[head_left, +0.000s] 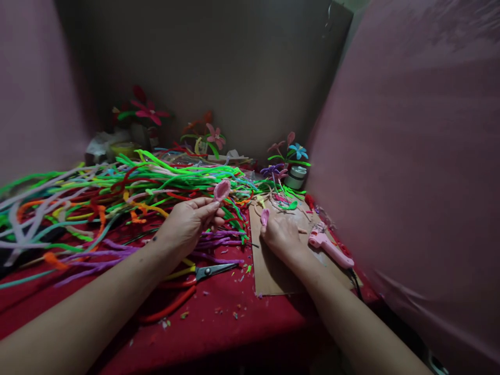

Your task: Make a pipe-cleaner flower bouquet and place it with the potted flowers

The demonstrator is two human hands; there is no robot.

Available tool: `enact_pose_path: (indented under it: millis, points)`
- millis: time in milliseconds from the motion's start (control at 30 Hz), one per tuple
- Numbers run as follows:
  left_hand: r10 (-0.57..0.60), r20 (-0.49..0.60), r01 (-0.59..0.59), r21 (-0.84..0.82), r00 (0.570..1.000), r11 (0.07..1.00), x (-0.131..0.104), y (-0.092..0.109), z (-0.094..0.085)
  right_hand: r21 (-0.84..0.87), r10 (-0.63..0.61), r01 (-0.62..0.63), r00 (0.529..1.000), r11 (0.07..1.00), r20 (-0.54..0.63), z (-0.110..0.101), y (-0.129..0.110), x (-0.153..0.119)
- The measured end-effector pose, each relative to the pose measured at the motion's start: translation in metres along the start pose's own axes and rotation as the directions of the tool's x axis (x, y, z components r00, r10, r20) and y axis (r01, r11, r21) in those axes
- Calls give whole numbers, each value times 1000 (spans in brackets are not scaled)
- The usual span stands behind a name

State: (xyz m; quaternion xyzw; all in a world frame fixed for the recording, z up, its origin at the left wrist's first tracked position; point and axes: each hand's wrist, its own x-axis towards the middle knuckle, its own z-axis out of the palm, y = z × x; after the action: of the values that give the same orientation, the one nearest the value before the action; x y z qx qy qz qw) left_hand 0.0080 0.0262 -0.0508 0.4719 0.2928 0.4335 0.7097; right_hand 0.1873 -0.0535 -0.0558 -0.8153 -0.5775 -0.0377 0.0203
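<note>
Between the thumb and fingers of my left hand (pixel 197 216) is a pink pipe-cleaner petal (pixel 222 191), an oval loop with a filled middle, held up above the table. My right hand (pixel 282 234) is closed over the cardboard sheet (pixel 269 278), pinching a smaller pink petal (pixel 265 216) whose tip sticks out to the left of the fingers. To the right of that hand a pink hot glue gun (pixel 330 247) lies on the board. Scissors (pixel 214 271) with red and yellow handles lie on the red cloth, below my left hand.
A big heap of colourful pipe cleaners (pixel 167 174) covers the left and back of the table. Pipe-cleaner flowers (pixel 298 151) stand at the back, near a white jar (pixel 296 177). Small fluff scraps dot the red tablecloth (pixel 219 333). Pink fabric (pixel 422 156) hangs at the right.
</note>
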Motion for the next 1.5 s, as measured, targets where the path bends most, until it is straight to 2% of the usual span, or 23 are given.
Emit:
enact_pose_path:
  millis: [133,233,333,400,433,467,533,600,667,733,833,1033,1167,1300,1400,1500]
  points:
    - [4,-6,-4,20,1000,1000,-1,1,1,17,-11,12,999,1000,-42,2,1,1]
    - [8,5,-8,25,1000,1000,-1,0,0,53,31,-26,996,998,-88,5,5,3]
    - [14,40,-15,19,999,1000,0,-2,-1,276,111,-33,956,960,-271,8,11,6]
    - [21,64,-22,18,998,1000,-1,-3,-1,491,168,48,907,870,-386,8,13,9]
    - [23,70,-24,19,997,1000,-1,-3,-1,608,194,99,897,787,-398,6,13,10]
    - [27,71,-29,19,997,999,-2,-4,0,735,214,142,905,663,-368,4,12,10]
    - [40,73,-42,22,997,999,-3,-4,1,939,176,156,960,308,-217,-2,8,10]
    - [67,68,-69,31,995,997,-4,-3,3,997,49,73,996,-28,-71,-9,2,10]
    - [91,58,-93,45,994,995,-5,-2,4,979,-36,-13,999,-203,5,-13,-3,11]
    - [94,47,-96,57,994,994,-7,-1,4,955,-66,-53,997,-293,35,-16,-7,13]
    - [60,51,-62,42,997,997,-8,1,4,933,-142,-90,989,-349,43,-16,-12,17]
    - [7,84,-11,42,996,999,-9,2,2,908,-272,-150,961,-391,41,-15,-20,25]
    - [-15,102,8,65,995,998,-10,3,3,850,-263,-186,963,-493,58,-13,-26,24]
    - [28,104,-37,84,994,996,-9,1,4,781,-268,-244,958,-574,102,-11,-27,21]
    - [44,95,-53,94,994,994,-9,0,6,782,-239,-236,964,-576,115,-8,-27,22]
    - [18,53,-22,88,998,996,-11,1,9,820,-209,-200,973,-536,101,-5,-26,24]
